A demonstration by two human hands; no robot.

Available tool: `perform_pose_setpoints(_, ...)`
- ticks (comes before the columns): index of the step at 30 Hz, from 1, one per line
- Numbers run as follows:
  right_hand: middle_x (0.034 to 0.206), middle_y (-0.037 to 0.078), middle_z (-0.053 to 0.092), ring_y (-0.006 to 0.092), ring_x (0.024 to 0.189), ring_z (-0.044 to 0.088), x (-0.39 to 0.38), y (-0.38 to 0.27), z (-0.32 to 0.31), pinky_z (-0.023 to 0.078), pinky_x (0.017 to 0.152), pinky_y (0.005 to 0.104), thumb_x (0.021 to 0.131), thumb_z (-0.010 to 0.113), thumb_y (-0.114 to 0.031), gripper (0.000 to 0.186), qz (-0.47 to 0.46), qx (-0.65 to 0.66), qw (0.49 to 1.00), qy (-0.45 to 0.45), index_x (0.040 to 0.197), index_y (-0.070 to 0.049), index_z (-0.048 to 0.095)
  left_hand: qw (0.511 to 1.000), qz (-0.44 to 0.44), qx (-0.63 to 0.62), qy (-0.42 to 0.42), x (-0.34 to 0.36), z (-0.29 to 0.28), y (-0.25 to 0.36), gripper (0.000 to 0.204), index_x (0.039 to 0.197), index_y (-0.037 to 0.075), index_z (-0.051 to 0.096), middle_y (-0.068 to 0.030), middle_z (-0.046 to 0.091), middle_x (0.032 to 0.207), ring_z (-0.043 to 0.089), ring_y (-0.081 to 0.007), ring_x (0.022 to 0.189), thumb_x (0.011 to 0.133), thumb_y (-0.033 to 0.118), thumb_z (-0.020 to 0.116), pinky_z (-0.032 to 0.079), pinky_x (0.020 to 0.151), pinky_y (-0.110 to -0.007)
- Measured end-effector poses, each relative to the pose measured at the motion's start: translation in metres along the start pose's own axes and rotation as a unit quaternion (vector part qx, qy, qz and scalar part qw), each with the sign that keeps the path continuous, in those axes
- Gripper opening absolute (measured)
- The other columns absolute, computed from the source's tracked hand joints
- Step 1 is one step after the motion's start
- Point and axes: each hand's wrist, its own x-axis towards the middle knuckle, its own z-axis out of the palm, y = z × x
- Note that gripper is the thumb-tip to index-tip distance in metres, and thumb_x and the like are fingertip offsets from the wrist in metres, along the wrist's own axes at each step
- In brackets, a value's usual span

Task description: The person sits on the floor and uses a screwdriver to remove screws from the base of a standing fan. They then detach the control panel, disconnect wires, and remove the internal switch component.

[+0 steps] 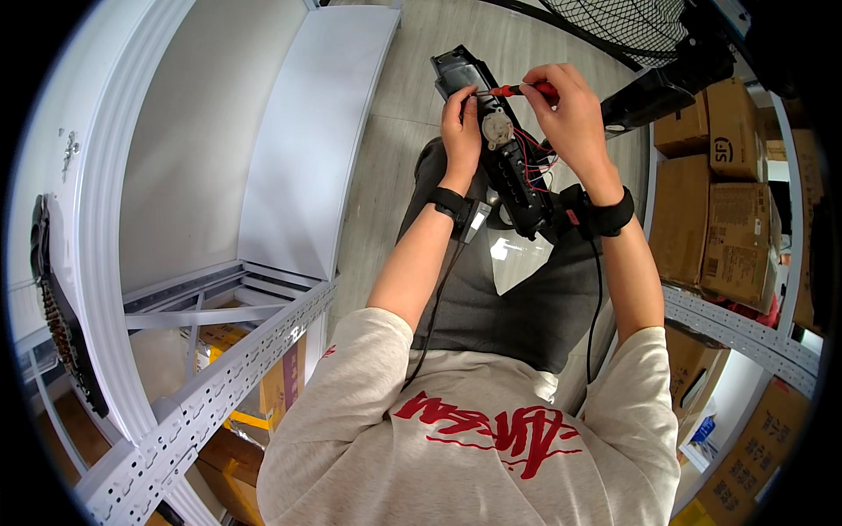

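A long black plastic housing (517,184) lies slanted across my lap, its far end pointing up and to the left. A round whitish gear motor (497,128) sits on it, and thin red wires (531,158) loop along its right side. My right hand (570,114) is closed around the handle of a red and black screwdriver (509,90), whose shaft points left over the housing. My left hand (460,145) is at the housing's left edge, thumb and forefinger pinched together near the screwdriver's tip. What those fingertips hold is too small to tell.
White shelving (307,140) stands on my left, with a perforated metal beam (219,394) near me. Cardboard boxes (680,210) fill the rack on my right. A black mesh fan guard (623,26) is at the far right. Cables (601,298) run from both wrist straps.
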Motion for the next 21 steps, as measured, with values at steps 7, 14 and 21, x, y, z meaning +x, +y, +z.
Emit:
perform_pose_setpoints(7, 0.087, 0.012, 0.061, 0.0274, 0.079, 0.065, 0.001, 0.002, -0.006, 0.051, 0.067, 0.034, 0.083, 0.067, -0.008, 0.011, 0.014, 0.013, 1.0, 0.0, 0.093, -0.004, 0.064, 0.999, -0.029, 0.017, 0.008, -0.001, 0.002, -0.001, 0.016, 0.109, 0.004, 0.058, -0.006, 0.061, 0.105, 0.054, -0.0143, 0.099, 0.099, 0.013, 0.049, 0.041, 0.09, -0.027)
perform_pose_setpoints(14, 0.084, 0.011, 0.06, 0.0235, 0.073, 0.064, -0.007, -0.004, -0.025, 0.05, 0.065, 0.0306, 0.081, 0.068, -0.005, 0.012, 0.032, 0.014, 0.999, -0.009, 0.092, -0.003, 0.064, 0.996, -0.002, 0.049, 0.075, 0.0, 0.002, 0.006, 0.016, 0.107, 0.003, 0.058, -0.0113, 0.063, 0.101, 0.059, -0.0225, 0.094, 0.099, 0.01, 0.046, 0.045, 0.085, -0.031)
perform_pose_setpoints(21, 0.084, 0.01, 0.058, 0.0225, 0.073, 0.064, -0.033, -0.015, -0.034, 0.051, 0.065, 0.0305, 0.082, 0.068, -0.005, 0.01, 0.06, 0.038, 0.996, -0.048, 0.091, -0.003, 0.063, 0.996, -0.081, -0.004, 0.047, -0.001, -0.001, 0.018, 0.024, 0.119, 0.007, 0.056, -0.0073, 0.057, 0.122, 0.05, -0.0196, 0.116, 0.1, 0.016, 0.044, 0.036, 0.1, -0.031)
